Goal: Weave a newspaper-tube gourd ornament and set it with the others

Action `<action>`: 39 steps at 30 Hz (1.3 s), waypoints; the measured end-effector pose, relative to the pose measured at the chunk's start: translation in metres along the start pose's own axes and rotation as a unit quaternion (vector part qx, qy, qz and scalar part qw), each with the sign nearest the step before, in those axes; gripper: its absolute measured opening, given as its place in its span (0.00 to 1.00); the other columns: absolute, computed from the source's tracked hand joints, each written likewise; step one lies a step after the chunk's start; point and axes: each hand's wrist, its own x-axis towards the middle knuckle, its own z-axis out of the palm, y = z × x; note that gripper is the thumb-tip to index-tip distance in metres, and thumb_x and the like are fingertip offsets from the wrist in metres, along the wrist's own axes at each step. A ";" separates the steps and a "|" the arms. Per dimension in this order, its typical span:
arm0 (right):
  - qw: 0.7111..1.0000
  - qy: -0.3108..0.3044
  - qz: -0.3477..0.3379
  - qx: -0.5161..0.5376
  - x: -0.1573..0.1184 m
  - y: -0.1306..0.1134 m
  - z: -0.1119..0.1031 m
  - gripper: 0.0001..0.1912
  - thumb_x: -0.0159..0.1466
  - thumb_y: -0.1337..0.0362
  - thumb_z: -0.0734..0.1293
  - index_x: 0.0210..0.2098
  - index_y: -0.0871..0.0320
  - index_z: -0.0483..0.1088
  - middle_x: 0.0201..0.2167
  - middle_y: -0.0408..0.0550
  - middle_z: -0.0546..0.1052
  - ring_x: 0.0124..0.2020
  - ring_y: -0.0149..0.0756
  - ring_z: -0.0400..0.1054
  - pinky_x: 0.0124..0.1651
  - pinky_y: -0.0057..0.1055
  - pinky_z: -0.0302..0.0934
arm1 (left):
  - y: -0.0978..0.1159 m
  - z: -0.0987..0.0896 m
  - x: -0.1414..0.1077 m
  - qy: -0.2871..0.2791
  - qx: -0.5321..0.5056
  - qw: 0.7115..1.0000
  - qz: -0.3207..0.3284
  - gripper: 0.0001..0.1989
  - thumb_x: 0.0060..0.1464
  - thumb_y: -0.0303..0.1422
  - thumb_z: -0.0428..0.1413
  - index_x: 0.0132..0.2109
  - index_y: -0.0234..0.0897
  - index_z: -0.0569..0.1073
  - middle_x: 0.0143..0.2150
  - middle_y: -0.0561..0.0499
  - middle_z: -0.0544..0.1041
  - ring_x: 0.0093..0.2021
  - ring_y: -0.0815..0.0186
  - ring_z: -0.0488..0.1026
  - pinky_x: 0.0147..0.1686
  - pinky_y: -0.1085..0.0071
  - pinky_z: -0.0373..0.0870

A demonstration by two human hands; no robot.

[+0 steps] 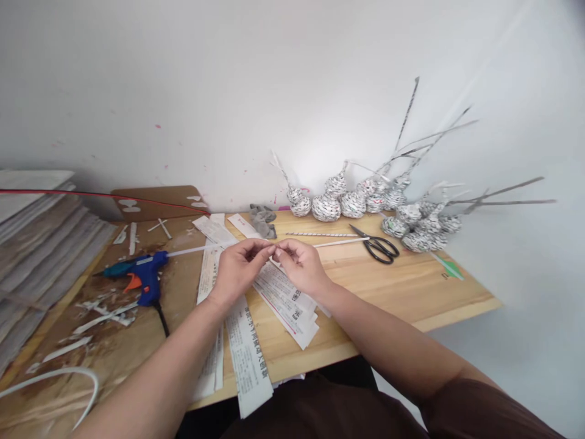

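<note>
My left hand [242, 265] and my right hand [299, 263] meet at the fingertips above the table, both closed in a pinch. A thin rolled paper stick [340, 242] runs out from my right hand toward the scissors, and its other end is hidden by my fingers. Beneath my hands, flat newspaper strips [249, 360] lie fanned out, with more printed strips [290, 308] under my right hand. Just behind is a grey crumpled cloth [262, 221]. A striped paper stick [320, 234] lies beyond my right hand, near black-handled scissors [381, 249] with their blades slightly apart.
A blue glue gun [148, 274] with a white stick in its back lies left on stained cardboard [105, 347] among paper scraps. Stacked boards [41, 262] stand far left. Several woven paper gourds [326, 207] line the wall, with more gourds [425, 235] at right, long stems sticking out.
</note>
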 end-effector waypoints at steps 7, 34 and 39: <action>0.995 -0.004 0.052 0.081 0.002 -0.002 -0.001 0.12 0.60 0.55 0.73 0.37 0.56 0.81 0.28 0.45 0.79 0.27 0.32 0.70 0.32 0.30 0.66 | 0.002 -0.001 0.002 0.003 -0.132 0.989 -0.061 0.17 0.47 0.44 0.69 0.36 0.33 0.81 0.30 0.49 0.81 0.28 0.69 0.74 0.33 0.72 0.73; 0.996 -0.047 0.005 0.073 -0.008 0.003 0.003 0.21 0.61 0.57 0.74 0.53 0.54 0.80 0.37 0.50 0.83 0.35 0.37 0.75 0.40 0.37 0.71 | 0.008 -0.003 0.003 0.080 0.045 0.995 0.030 0.08 0.53 0.31 0.58 0.39 0.35 0.80 0.35 0.49 0.83 0.33 0.66 0.78 0.37 0.72 0.74; 0.996 -0.061 -0.013 0.070 -0.005 -0.003 -0.001 0.21 0.63 0.60 0.72 0.56 0.54 0.78 0.31 0.45 0.80 0.29 0.32 0.69 0.35 0.32 0.66 | 0.007 -0.006 0.006 0.048 -0.086 0.995 -0.022 0.12 0.51 0.37 0.63 0.41 0.33 0.80 0.37 0.48 0.83 0.35 0.66 0.79 0.40 0.70 0.75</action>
